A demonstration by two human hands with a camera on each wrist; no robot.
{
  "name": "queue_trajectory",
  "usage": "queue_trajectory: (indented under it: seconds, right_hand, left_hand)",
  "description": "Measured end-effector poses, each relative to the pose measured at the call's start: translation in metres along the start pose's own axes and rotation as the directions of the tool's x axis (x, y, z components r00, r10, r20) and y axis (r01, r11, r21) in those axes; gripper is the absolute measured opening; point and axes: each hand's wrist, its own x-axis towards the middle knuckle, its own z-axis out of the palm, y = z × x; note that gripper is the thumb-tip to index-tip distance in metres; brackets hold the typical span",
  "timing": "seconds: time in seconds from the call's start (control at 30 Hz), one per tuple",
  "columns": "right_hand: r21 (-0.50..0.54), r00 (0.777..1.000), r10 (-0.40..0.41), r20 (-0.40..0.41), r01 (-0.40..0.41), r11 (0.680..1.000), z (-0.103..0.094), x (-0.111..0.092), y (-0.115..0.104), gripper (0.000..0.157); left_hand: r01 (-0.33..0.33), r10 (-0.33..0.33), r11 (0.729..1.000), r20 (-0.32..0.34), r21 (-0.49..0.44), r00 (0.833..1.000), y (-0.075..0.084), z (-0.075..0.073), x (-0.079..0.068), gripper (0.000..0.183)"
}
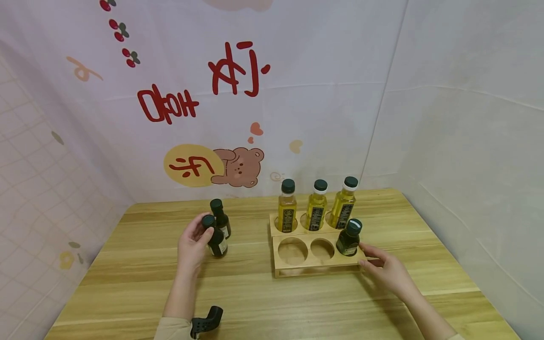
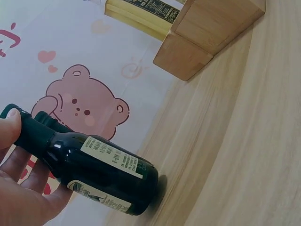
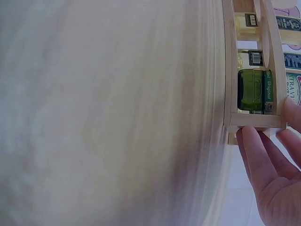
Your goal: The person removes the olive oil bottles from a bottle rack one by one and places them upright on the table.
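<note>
My left hand pinches a dark green bottle near its cap. In the left wrist view the cream labels of this dark bottle show, and its base is at or just above the table; I cannot tell which. Right behind it stands a second dark bottle. My right hand holds the right end of a two-tier wooden rack, thumb and fingers at its corner. In the rack's front right hole sits a green bottle; the other two front holes hold no bottle.
Along the rack's back tier stand three yellow oil bottles with dark caps. The wooden table meets a white printed cloth at the back. A black device is worn at my left wrist.
</note>
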Motion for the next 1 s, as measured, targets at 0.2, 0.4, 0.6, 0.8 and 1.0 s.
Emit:
queue_trajectory:
  seconds: [0.2, 0.4, 0.6, 0.8, 1.0]
  right_hand:
    - [0.000, 1.000, -0.003, 0.000, 0.003, 1.000, 0.0001, 0.0000, -0.0004, 0.054]
    - [0.000, 1.000, 0.004, 0.008, -0.004, 1.000, -0.0003, 0.0001, -0.0006, 0.055]
    - [-0.006, 1.000, 0.001, 0.008, -0.001, 1.000, -0.0006, 0.0006, -0.0002, 0.055]
    - [-0.009, 1.000, -0.001, 0.008, 0.001, 1.000, -0.0001, 0.0004, 0.0013, 0.055]
    - [-0.022, 1.000, -0.001, 0.001, 0.001, 1.000, 0.0004, 0.0000, 0.0013, 0.055]
  left_hand:
    - [0.005, -0.005, 1.000, 0.000, 0.008, 1.000, -0.0014, -0.0010, 0.0006, 0.042]
    - [0.025, -0.025, 0.999, -0.002, 0.021, 1.000, -0.0016, -0.0006, -0.0007, 0.042]
    - [0.044, -0.044, 0.999, 0.009, 0.021, 0.999, -0.0023, -0.0002, -0.0015, 0.043]
    - [0.042, -0.043, 0.999, 0.020, 0.017, 0.999, -0.0035, -0.0002, -0.0007, 0.044]
    - [0.046, -0.046, 0.999, 0.029, 0.014, 0.998, -0.0036, -0.0031, -0.0002, 0.043]
